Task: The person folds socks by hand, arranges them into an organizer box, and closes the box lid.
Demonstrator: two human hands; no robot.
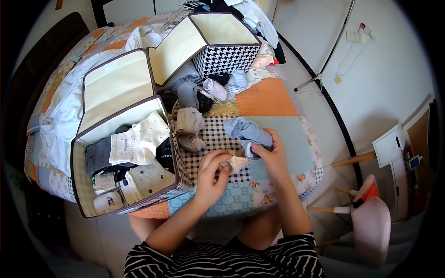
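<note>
A crumpled blue-grey sock is gripped by my right hand, its fingers wrapped round the lower end. Close to its left, my left hand is closed, thumb and fingers pinching a small cream sock over the checked part of the bedspread. The two socks nearly meet, and whether they touch I cannot tell. Beyond my left hand lie a bunched beige sock and other rolled socks, including a grey one and a pale lilac one.
Left of my hands stands an open fabric storage box holding white and dark socks. Behind it is a houndstooth box, also open. Patchwork bedding covers the bed. A pink chair stands on the floor to the right.
</note>
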